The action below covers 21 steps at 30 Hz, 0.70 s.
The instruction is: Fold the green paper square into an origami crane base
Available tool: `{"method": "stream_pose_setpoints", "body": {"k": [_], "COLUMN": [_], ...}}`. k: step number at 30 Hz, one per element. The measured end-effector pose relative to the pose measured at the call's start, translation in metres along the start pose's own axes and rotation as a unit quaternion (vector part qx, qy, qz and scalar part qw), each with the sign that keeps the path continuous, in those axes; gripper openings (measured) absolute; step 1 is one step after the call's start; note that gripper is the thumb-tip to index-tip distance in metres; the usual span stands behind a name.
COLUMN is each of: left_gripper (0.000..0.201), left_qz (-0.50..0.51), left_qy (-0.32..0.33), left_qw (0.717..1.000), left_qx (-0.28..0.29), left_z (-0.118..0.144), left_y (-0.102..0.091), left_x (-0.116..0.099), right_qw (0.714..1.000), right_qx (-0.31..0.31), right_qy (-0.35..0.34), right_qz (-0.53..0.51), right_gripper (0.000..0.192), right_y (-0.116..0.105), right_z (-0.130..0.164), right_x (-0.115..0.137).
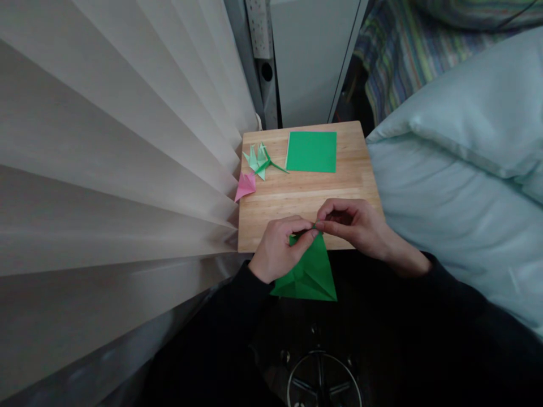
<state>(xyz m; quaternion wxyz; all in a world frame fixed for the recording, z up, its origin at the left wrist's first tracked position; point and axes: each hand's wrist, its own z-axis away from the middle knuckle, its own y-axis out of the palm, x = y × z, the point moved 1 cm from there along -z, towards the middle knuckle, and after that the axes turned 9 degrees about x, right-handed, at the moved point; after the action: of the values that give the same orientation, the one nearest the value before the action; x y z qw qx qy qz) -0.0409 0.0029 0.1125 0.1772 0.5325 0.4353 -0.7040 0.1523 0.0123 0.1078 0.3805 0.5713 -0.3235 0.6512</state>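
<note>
Green folded paper [311,274] held at near edge of wooden table [360,169], tip pinched between left hand [278,249] and right hand [360,226]; both hands closed on same point. Judgement: crease best sharpened with edges aligned first, pressure kept at tip. Flat green sheet [311,151], pale green flower [259,160], pink piece [246,185] noted on table. No containers seen.

Bedroom: pale duvet [458,186], striped bedding [403,56], curtain [106,169].
</note>
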Motion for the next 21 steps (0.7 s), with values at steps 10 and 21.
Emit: {"method": "stream_pose_setpoints", "body": {"k": [10,21], "left_gripper": [0.021,0.02], "left_qz": [0.051,0.152], "left_qy": [-0.004,-0.054], "left_qw": [0.999,0.986], "left_qx": [0.009,-0.043], "left_z": [0.0,-0.003], "left_y": [0.0,0.009], "left_x": [-0.004,0.002], "right_qw": [0.999,0.997], "right_qx": [-0.014,-0.071], "right_qy": [0.01,-0.003], "right_qz": [-0.032,-0.005], "right_gripper": [0.028,0.022], "right_y": [0.003,0.011], "right_z": [-0.002,-0.003], "right_x": [0.005,0.001]}}
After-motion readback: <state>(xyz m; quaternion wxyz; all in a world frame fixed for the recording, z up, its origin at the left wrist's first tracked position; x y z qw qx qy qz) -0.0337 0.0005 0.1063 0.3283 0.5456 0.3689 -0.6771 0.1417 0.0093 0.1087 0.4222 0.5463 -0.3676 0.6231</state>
